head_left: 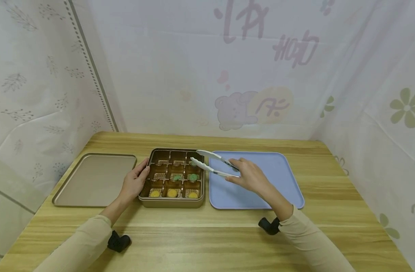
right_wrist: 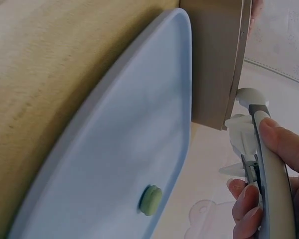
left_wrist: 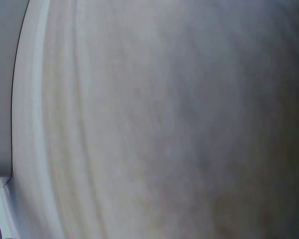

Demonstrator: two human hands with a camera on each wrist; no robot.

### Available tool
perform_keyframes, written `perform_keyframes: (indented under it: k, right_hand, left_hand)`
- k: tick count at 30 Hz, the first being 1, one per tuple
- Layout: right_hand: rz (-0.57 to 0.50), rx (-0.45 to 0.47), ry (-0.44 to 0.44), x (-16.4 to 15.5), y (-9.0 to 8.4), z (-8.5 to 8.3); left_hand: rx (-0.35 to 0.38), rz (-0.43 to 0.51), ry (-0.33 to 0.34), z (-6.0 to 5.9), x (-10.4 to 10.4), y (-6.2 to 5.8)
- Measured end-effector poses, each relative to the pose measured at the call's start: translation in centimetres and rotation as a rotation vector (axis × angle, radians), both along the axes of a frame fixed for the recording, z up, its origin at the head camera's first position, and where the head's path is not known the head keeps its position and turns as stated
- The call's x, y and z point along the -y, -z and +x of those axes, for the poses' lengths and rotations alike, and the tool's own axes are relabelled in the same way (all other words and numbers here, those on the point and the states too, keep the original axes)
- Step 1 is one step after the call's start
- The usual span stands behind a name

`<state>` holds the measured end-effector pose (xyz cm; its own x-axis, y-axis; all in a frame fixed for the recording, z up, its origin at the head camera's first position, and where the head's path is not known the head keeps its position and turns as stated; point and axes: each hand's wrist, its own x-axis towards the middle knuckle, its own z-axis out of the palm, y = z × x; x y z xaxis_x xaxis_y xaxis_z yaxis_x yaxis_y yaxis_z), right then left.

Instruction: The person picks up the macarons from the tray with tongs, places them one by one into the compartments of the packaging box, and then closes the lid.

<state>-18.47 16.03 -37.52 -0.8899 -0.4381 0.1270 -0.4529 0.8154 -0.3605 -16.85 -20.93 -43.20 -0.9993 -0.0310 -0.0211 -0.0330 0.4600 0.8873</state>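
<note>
My right hand (head_left: pixel 250 175) grips white-tipped tongs (head_left: pixel 212 170), their two ends apart over the right back of a bronze box (head_left: pixel 171 204). Yellow macarons (head_left: pixel 172 193) sit in the three front compartments. Green macarons (head_left: pixel 193 177) lie in the middle and right compartments of the centre row; a trace of green shows under the tongs at back right. Nothing shows clearly between the tips. Along the box's left side rests my left hand (head_left: pixel 134 181), thumb at the rim and fingers fairly straight. In the right wrist view, a green macaron (right_wrist: pixel 151 200) lies on the blue tray (right_wrist: pixel 134 129).
A flat bronze lid or tray (head_left: pixel 95 181) lies left of the box. The blue tray sits close to the box's right side, under my right arm. Everything is on a wooden table (head_left: pixel 194 245), with printed cloth (head_left: pixel 160 75) around it. The left wrist view is mostly blurred tabletop.
</note>
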Motion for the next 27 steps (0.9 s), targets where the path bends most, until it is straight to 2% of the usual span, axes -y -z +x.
perform_keyframes:
  k: [9,27]
  right_hand:
    - [-0.027,-0.073,0.001,-1.8,0.7,1.0]
    - [-0.019,-0.05,0.118,-8.6,2.3,2.5]
  left_hand:
    - [-0.013,0.012,0.001,0.0,0.1,0.1]
    - [-0.008,0.007,0.006,0.0,0.2,0.1]
